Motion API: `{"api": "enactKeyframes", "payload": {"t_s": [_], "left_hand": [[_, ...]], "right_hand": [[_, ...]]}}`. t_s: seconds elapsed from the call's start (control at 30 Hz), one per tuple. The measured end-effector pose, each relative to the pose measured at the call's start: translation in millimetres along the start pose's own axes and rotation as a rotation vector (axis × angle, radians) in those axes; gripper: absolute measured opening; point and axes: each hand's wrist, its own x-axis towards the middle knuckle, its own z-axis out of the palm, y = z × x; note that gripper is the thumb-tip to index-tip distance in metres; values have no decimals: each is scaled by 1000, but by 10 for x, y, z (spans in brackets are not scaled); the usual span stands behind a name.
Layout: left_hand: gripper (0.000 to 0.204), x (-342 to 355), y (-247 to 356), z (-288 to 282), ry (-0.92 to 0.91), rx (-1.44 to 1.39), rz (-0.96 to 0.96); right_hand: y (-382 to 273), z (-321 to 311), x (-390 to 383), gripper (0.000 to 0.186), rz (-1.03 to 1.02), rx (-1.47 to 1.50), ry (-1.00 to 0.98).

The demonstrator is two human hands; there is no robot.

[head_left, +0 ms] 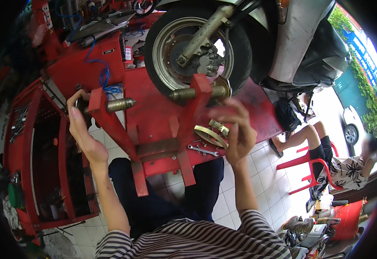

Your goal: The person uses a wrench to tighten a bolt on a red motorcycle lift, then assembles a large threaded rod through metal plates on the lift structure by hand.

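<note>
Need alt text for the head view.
A person's left hand is at the outer end of the left bolt on a red stand; the right hand, blurred, is near the right bolt. Beyond are a wrench and a scooter wheel.

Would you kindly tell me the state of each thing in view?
Left hand: at the outer end of the left screw, grip unclear.
Right hand: blurred, grip unclear.
Right screw: tip apart from the left screw's.
Red frame: upright.
Wrench: lying flat.
Front wheel: mounted on the motorcycle.
Blue hose: loosely looped.
Red chair: occupied.
</note>
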Motion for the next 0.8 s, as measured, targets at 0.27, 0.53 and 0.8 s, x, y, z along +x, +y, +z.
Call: {"api": "enactKeyframes", "payload": {"t_s": [0.27,0.53,0.8], "left_hand": [[51,5,-78,-22,-2,-98,16],[52,7,-52,42,14,-65,24],[51,-4,14,75,45,-123,-3]], "right_hand": [[-37,29,567,18,67,1,231],[175,162,-308,32,44,359,256],[-39,73,582,26,96,-26,285]]}}
